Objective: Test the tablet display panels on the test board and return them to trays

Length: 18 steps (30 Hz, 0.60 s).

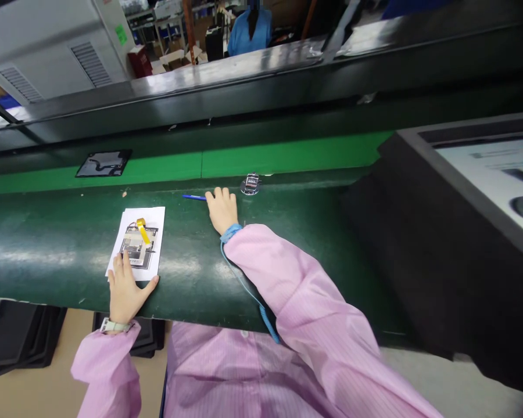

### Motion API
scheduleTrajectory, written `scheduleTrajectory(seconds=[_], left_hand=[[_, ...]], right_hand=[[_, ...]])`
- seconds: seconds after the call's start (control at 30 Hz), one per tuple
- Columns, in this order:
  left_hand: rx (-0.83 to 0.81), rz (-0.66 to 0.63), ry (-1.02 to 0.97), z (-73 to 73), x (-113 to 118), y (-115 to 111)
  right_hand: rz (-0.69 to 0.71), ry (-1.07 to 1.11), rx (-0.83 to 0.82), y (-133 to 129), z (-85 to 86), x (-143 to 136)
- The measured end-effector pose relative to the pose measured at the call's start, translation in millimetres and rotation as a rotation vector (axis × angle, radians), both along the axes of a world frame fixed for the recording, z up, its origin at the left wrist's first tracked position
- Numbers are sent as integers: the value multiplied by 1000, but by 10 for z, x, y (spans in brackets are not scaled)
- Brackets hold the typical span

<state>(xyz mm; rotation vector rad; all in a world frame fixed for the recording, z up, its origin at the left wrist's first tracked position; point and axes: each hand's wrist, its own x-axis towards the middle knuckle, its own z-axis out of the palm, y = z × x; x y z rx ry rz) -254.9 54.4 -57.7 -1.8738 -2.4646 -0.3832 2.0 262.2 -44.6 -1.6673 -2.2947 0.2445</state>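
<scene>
My left hand (128,290) lies open on the lower edge of some white paper sheets (159,223), its fingertips touching the flat electronic panel (135,244) on top. Yellow tape (143,231) sticks up from the panel's upper part. My right hand (222,212), wearing a blue wrist strap (231,232) with a coiled cord, is closed over the right end of a blue pen (194,197) on the bench. The pen's other end points left. Just right of that hand lies a small dark part on a round base (250,183).
Another dark panel (103,164) lies on the green strip at the far left. A large black foam-edged box (418,220) stands at right. Black trays (21,334) are stacked below the bench (192,278). Beyond the rail sits a person in blue (250,32).
</scene>
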Motion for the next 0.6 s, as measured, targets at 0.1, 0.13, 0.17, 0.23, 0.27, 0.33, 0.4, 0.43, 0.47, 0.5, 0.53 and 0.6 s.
scheduleTrajectory(seconds=[0.1,0.13,0.17,0.23,0.27,0.33,0.4,0.43,0.47,0.5,0.53,0.6], left_hand=[[2,3,-26,-13,-21,-3],[12,7,-40,-16,-35,-12],[31,12,-57,-16,-47,-25],[94,16,-86,1,-48,-55],[139,13,-92,21,-30,-66],[244,-27,-96,85,61,-61],[359,-127,-109,175,237,1],[407,-191,-129,226,358,54],[437,-258,-163,279,499,118],[443,-322,-214,333,657,188],[424,-374,-286,386,831,259],[312,-483,-506,485,1209,384]], right_hand=[[54,46,23,100,6,-265],[71,64,34,114,4,-344],[87,82,49,112,-3,-407],[121,115,85,55,-34,-479],[140,130,103,-3,-57,-486],[182,152,130,-175,-106,-449],[235,166,155,-409,-132,-356],[266,171,170,-539,-126,-286],[298,174,188,-676,-104,-194],[328,176,210,-816,-64,-75],[344,179,241,-960,-8,78],[306,186,336,-1271,137,504]])
